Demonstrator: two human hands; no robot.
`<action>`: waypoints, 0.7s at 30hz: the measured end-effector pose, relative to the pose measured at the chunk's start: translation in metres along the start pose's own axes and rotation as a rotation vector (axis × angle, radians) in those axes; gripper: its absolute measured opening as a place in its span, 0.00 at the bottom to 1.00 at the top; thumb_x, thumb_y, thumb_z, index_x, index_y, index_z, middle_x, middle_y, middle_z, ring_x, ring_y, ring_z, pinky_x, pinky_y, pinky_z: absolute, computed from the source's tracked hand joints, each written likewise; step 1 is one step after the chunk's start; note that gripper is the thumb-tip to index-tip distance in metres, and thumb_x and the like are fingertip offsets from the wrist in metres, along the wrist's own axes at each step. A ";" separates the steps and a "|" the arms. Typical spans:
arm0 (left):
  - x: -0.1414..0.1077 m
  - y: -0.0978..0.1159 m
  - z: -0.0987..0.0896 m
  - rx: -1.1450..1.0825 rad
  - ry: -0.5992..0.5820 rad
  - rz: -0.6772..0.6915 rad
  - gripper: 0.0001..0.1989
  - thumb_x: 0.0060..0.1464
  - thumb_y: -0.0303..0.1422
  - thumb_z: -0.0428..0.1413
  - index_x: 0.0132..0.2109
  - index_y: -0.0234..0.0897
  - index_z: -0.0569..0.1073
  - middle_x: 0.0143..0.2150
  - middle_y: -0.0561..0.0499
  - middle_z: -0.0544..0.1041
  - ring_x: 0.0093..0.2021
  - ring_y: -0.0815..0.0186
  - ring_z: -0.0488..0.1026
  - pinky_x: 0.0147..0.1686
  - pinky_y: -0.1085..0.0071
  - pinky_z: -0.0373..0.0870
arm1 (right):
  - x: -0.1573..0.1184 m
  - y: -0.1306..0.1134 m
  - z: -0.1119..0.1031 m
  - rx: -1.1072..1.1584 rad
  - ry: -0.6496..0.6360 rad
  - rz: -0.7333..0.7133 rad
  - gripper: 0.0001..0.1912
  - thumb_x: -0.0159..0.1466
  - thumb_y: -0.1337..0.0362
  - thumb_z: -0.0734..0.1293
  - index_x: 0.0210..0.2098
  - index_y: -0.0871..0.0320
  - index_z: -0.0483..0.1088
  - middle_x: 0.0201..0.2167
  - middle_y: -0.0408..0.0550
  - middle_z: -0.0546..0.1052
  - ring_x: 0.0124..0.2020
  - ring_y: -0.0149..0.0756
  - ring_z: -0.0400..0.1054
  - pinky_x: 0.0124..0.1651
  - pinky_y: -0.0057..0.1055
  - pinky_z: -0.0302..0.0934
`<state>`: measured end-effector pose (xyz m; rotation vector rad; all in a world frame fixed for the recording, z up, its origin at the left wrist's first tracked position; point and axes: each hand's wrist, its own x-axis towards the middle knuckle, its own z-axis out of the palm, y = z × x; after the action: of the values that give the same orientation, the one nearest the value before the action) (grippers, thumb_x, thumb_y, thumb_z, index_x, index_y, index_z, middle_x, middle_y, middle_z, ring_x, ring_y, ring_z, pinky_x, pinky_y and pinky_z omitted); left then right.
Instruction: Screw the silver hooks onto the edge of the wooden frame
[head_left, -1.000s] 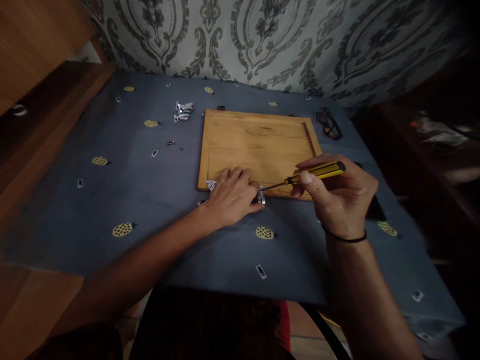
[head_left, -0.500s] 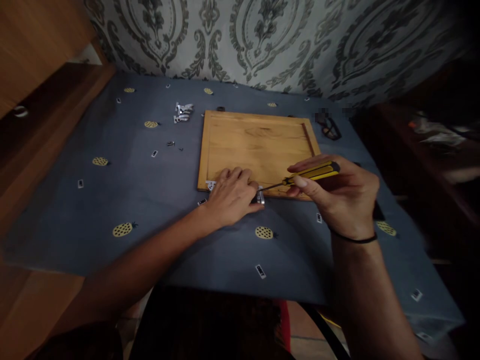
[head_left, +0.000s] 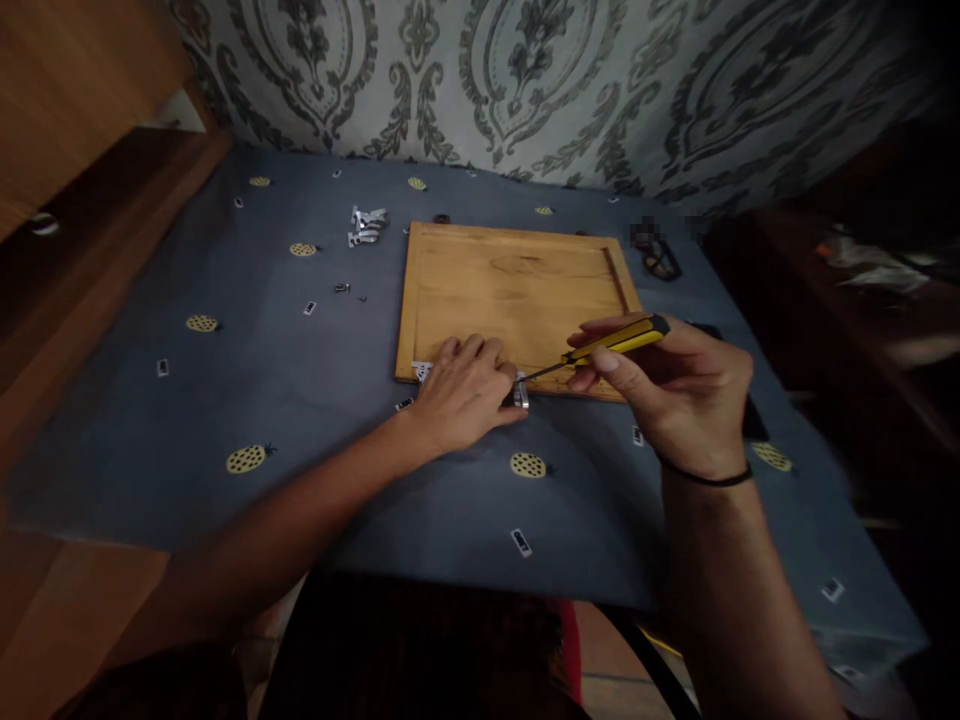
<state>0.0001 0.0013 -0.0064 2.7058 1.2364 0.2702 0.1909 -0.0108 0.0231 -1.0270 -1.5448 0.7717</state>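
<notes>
A wooden panel [head_left: 517,290] with a raised frame lies flat on the cloth. My left hand [head_left: 465,395] presses down at its near edge, fingers bent and thumb against a metal hinge [head_left: 523,393]. That hinge shows only in part beside the thumb. Another metal piece, a hinge plate [head_left: 421,371], peeks out left of the fingers. In my right hand [head_left: 675,390] is a yellow and black screwdriver [head_left: 615,340], pinched between thumb and fingers. Its thin shaft slants down to the left, and the tip reaches the hinge by my left hand.
Several loose metal hinges [head_left: 367,226] lie beyond the panel's left side, with small screws [head_left: 342,288] closer in. A dark object [head_left: 660,255] sits at the back right. The blue patterned tablecloth [head_left: 300,400] meets a curtain [head_left: 502,80]. Wooden furniture [head_left: 82,90] borders the left.
My right hand and the screwdriver handle have shifted slightly to the left, and the handle has turned a little. My left hand and the panel stay in place.
</notes>
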 end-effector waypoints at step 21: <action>0.001 -0.001 0.001 -0.003 0.003 0.003 0.19 0.62 0.45 0.58 0.49 0.32 0.77 0.51 0.40 0.73 0.56 0.50 0.68 0.54 0.55 0.65 | 0.000 0.007 0.002 0.024 0.052 -0.076 0.05 0.62 0.66 0.74 0.38 0.54 0.80 0.32 0.45 0.83 0.20 0.28 0.74 0.24 0.25 0.70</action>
<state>0.0004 0.0020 -0.0078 2.7057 1.2320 0.2771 0.1909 -0.0081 0.0164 -0.9579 -1.5178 0.7041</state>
